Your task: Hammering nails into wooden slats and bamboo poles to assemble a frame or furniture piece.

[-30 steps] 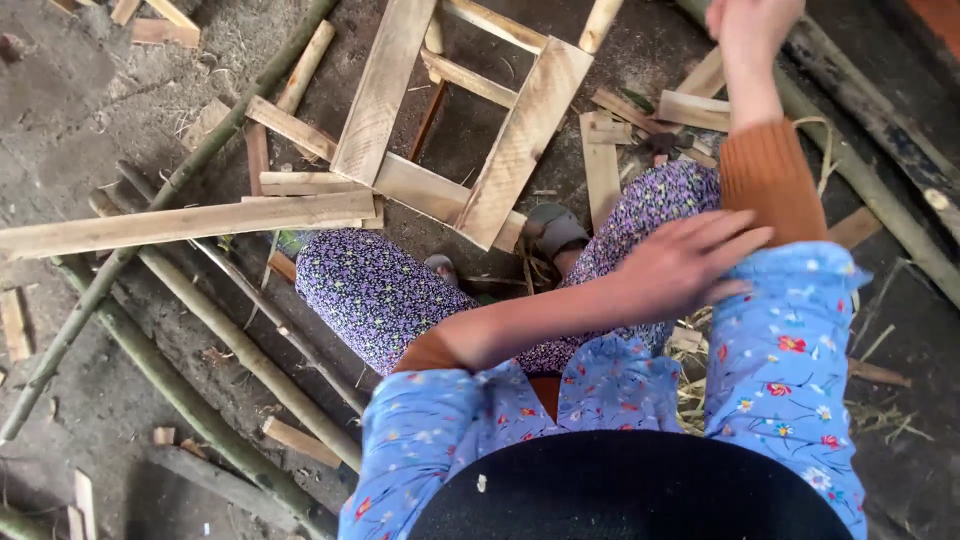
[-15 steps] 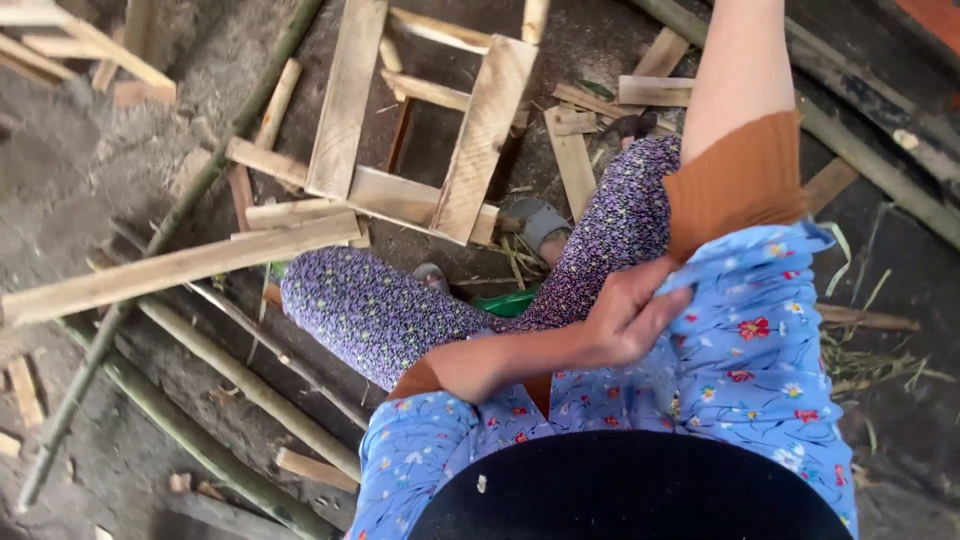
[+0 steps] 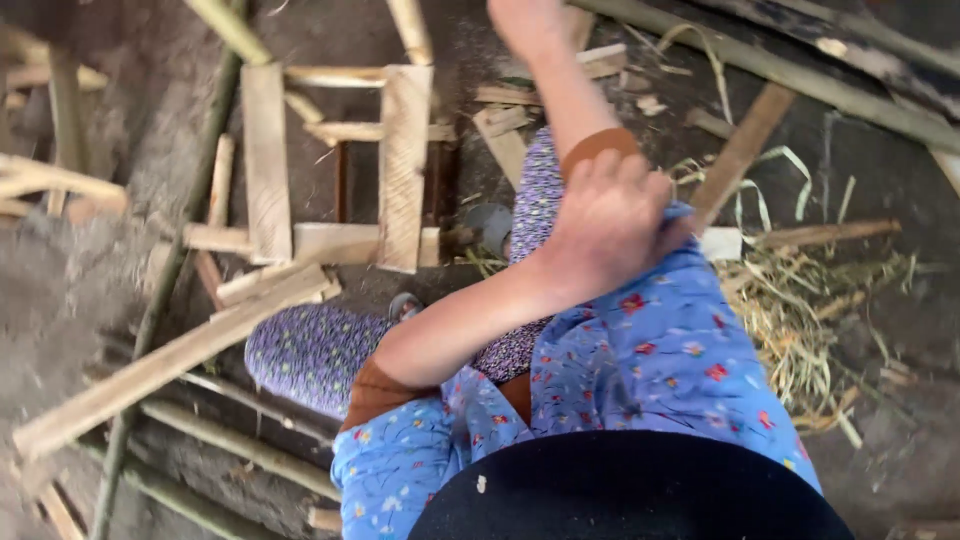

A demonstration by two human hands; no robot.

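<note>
**Left hand gathers a blue sleeve among rough timber**

The left hand (image 3: 603, 225) is curled narrow, its fingers closed on the edge of the blue flowered sleeve (image 3: 665, 340) that covers the right arm. The cloth is thin and soft, printed with small red and white blossoms, and it bunches at the grip. Just above the fingers a ribbed rust-orange cuff (image 3: 597, 146) shows, a band of knit round the forearm. The right hand (image 3: 527, 20) reaches up to the top edge, where it is cut off; whether it is spread or closed cannot be told.

Below the arms lie legs in purple trousers (image 3: 310, 352) with a fine speckled print; the right leg is mostly hidden behind the forearm. A grey sandal (image 3: 492, 226) peeps out beside the knee, only partly seen.

On the dirt floor (image 3: 90, 280) rests a wooden frame (image 3: 403, 165) of pale, rough-sawn slats, flat and straight-grained, nailed crosswise. A long loose plank (image 3: 170, 360) lies slanted in front of it, its near end blurred. Round green-brown bamboo poles (image 3: 760, 65) run along the top right, smooth and cylindrical, and more cross at lower left. To the right, a heap of dry straw (image 3: 790, 310), stringy and yellow, is scattered over the ground beside a short white block (image 3: 722, 243).

A black rounded shape (image 3: 630, 490) fills the bottom edge, too close to make out. The left side of the view is smeared by motion.
</note>
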